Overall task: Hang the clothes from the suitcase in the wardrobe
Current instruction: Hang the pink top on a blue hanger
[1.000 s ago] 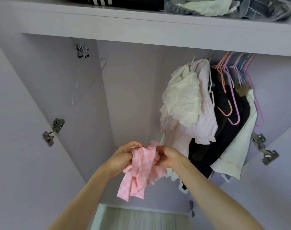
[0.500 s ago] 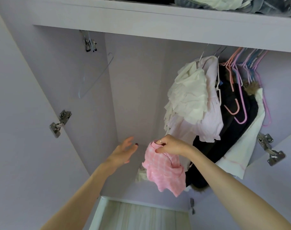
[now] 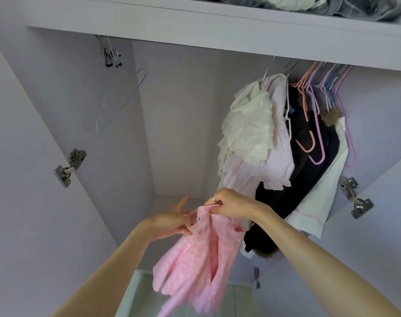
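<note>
Right hand (image 3: 232,205) pinches pink shirt (image 3: 201,255) collar; left hand (image 3: 172,221) fingers loose, touching it; spread collar, fetch empty hanger (image 3: 120,101) up-left

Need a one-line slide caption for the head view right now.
Both hands, right hand pinching and left hand touching, hold up a pink checked garment before the wardrobe's hung clothes.
</note>
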Tool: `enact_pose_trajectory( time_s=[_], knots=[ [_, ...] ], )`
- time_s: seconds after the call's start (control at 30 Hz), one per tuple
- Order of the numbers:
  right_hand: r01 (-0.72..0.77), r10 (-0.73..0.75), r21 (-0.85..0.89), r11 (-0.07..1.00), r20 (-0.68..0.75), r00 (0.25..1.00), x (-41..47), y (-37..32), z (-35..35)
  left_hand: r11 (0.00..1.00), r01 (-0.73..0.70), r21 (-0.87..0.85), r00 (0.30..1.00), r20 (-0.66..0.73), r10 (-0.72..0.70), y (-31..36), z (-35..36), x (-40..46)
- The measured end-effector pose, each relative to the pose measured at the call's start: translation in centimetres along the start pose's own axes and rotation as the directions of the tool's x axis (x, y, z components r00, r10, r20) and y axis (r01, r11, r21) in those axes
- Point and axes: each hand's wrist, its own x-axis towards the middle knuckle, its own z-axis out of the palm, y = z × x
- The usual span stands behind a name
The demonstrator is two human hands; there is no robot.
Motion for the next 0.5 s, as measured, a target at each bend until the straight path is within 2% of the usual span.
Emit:
enact_pose_trajectory(
  time_s=[0.1, 0.13, 0.2, 0.27, 0.37, 0.43, 0.5],
  knots=[
    [0.006, -0.006, 0.025, 1.0, -0.009, 1.0, 0.0, 0.0, 0.1, 0.998, 0.017, 0.06, 1.0, 0.016, -0.018, 0.0, -0.2, -0.2],
    [0.01, -0.009, 0.045, 0.999, -0.025, 1.0, 0.0, 0.0, -0.1, 0.993, 0.01, 0.117, 1.0, -0.021, -0.008, 0.2, -0.3, -0.5],
    [-0.003, 0.011, 0.091, 0.996, -0.087, 0.996, 0.2, 0.4, -0.6, 0.944, 0.049, 0.325, 0.983, -0.184, 0.013, 0.5, -0.5, -1.1],
    [-0.057, 0.071, 0.09, 0.994, -0.161, 0.984, 0.4, 1.2, -1.3, 0.832, 0.151, 0.534, 0.932, -0.357, 0.06, 0.3, -1.1, -1.2],
    [-0.156, 0.154, 0.009, 0.988, -0.234, 0.96, 0.9, 2.3, -1.6, 0.67, 0.23, 0.706, 0.853, -0.478, 0.211, 0.7, -1.3, -1.2],
    [-0.228, 0.204, -0.05, 0.972, -0.293, 0.934, 0.8, 2.9, -1.8, 0.636, 0.259, 0.727, 0.789, -0.539, 0.294, 1.4, -1.5, -1.4],
    [-0.284, 0.224, -0.12, 0.951, -0.366, 0.903, 0.7, 3.9, -2.1, 0.661, 0.262, 0.703, 0.733, -0.59, 0.338, 2.1, -2.0, -1.6]
  ],
)
